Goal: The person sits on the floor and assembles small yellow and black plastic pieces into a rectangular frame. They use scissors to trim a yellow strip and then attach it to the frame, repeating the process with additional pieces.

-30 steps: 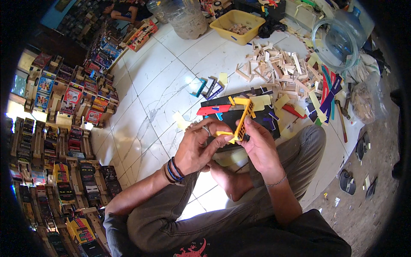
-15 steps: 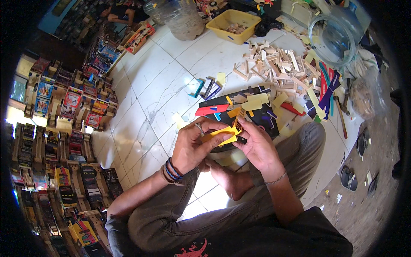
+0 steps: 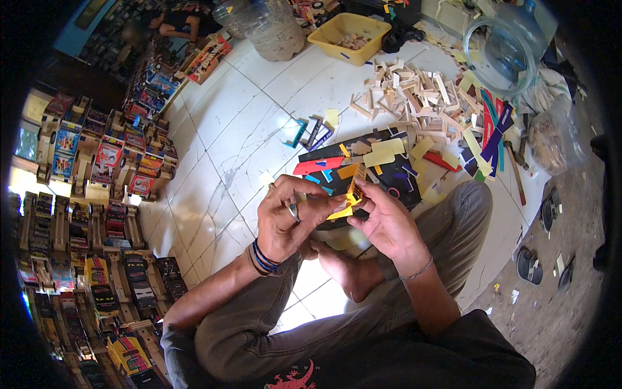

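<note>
The yellow printed piece [image 3: 344,209] sits between our two hands, held up in front of our crossed legs and, as we see it, over the near part of the black board [image 3: 408,197]. Our left hand [image 3: 285,211] pinches its left end between thumb and curled fingers; our right hand [image 3: 390,223] grips the right side, thumb on the near side.

The step looks to us like bending or pressing the piece into shape. To do it well, we would hold the left end steady, line up the edges first, then run the right thumb along the bend with even pressure, so that the printed face neither wrinkles nor slips askew. We would also keep it clear of the cream slips [image 3: 383,154] and the red strip [image 3: 319,166] on the board.

Our fingertips cover much of the piece, so we cannot tell whether it is a bare strip or has wood inside. Its far end blends with orange scraps behind it, and our hands hide part of the board's near edge.
</note>
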Motion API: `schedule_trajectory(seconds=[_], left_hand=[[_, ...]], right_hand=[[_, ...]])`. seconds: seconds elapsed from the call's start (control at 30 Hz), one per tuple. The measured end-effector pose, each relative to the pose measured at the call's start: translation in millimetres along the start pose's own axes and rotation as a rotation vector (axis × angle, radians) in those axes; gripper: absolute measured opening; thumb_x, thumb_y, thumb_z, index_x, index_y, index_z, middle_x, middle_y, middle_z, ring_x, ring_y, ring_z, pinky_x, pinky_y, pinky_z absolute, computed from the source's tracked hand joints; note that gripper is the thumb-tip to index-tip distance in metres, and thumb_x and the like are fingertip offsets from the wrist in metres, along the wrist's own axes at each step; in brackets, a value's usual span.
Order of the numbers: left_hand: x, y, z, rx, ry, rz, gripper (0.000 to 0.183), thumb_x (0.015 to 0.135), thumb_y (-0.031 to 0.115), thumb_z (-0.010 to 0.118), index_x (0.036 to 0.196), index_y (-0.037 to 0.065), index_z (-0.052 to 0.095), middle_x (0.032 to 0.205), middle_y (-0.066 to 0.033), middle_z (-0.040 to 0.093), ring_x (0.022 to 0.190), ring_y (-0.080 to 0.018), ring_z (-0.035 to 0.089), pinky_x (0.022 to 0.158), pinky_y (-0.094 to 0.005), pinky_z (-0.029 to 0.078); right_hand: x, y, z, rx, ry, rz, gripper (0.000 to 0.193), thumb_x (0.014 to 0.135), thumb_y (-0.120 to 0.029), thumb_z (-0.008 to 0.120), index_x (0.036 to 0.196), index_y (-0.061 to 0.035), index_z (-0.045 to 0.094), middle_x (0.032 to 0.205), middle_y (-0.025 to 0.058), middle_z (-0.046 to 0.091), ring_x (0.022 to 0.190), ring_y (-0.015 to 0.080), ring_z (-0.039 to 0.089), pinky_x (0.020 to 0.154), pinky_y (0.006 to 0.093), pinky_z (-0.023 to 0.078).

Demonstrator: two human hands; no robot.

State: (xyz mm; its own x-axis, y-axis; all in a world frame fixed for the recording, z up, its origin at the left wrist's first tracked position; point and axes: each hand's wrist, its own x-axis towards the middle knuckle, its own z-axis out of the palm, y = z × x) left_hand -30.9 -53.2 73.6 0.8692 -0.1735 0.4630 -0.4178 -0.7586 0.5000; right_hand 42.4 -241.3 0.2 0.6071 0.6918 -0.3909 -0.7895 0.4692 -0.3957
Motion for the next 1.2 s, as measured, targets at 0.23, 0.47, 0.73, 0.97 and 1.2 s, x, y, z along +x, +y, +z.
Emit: schedule_trajectory(seconds=[0.23, 0.47, 0.73, 0.97, 1.2], left_hand=[[4.1, -1.2, -4.7, 0.194, 0.042, 0.310, 0.030, 0.073, 0.019, 0.077, 0.102, 0.016, 0.080, 0.098, -0.0013, 0.069, 0.091, -0.0183, 0.063, 0.080, -0.0337, 0.048], [10.2, 3.5, -7.7, 0.082, 0.041, 0.375, 0.037, 0.070, 0.029, 0.076, 0.104, 0.016, 0.079, 0.104, -0.0005, 0.071, 0.094, -0.0190, 0.064, 0.085, -0.0342, 0.048], [9.7, 8.2, 9.5, -0.372, -0.002, -0.312, 0.018, 0.086, 0.002, 0.077, 0.103, 0.005, 0.077, 0.099, -0.0094, 0.074, 0.093, -0.0190, 0.064, 0.086, -0.0340, 0.049], [4.9, -1.3, 10.8, -0.322, 0.019, -0.394, 0.020, 0.086, 0.008, 0.079, 0.106, 0.009, 0.078, 0.097, -0.0052, 0.075, 0.093, -0.0161, 0.059, 0.089, -0.0319, 0.045], [4.5, -1.4, 11.0, -0.262, -0.015, -0.363, 0.021, 0.085, 0.003, 0.079, 0.105, 0.007, 0.077, 0.098, -0.0047, 0.074, 0.095, -0.0149, 0.060, 0.091, -0.0313, 0.045]], right_hand=[[1.6, 7.7, -6.9, 0.105, -0.115, 0.104, 0.018, 0.101, -0.036, 0.062, 0.113, -0.0231, 0.067, 0.109, -0.0088, 0.064, 0.105, 0.0047, 0.053, 0.088, 0.0332, 0.039], [8.3, 4.3, -6.4, 0.090, 0.066, 0.031, 0.024, 0.098, -0.038, 0.068, 0.116, -0.0223, 0.065, 0.108, -0.0088, 0.065, 0.106, 0.0040, 0.053, 0.087, 0.0310, 0.037], [0.0, 0.7, 3.0, 0.026, 0.056, -0.091, 0.028, 0.095, -0.037, 0.072, 0.115, -0.0187, 0.067, 0.106, -0.0058, 0.067, 0.103, 0.0077, 0.057, 0.083, 0.0329, 0.040], [-3.5, -2.6, 9.8, -0.097, 0.126, -0.104, 0.032, 0.092, -0.038, 0.074, 0.112, -0.0146, 0.068, 0.103, -0.0039, 0.067, 0.100, 0.0078, 0.060, 0.081, 0.0318, 0.040], [-2.6, -1.7, 8.4, -0.124, 0.131, -0.107, 0.034, 0.092, -0.039, 0.074, 0.112, -0.0132, 0.067, 0.103, -0.0040, 0.067, 0.101, 0.0070, 0.061, 0.079, 0.0294, 0.039]])
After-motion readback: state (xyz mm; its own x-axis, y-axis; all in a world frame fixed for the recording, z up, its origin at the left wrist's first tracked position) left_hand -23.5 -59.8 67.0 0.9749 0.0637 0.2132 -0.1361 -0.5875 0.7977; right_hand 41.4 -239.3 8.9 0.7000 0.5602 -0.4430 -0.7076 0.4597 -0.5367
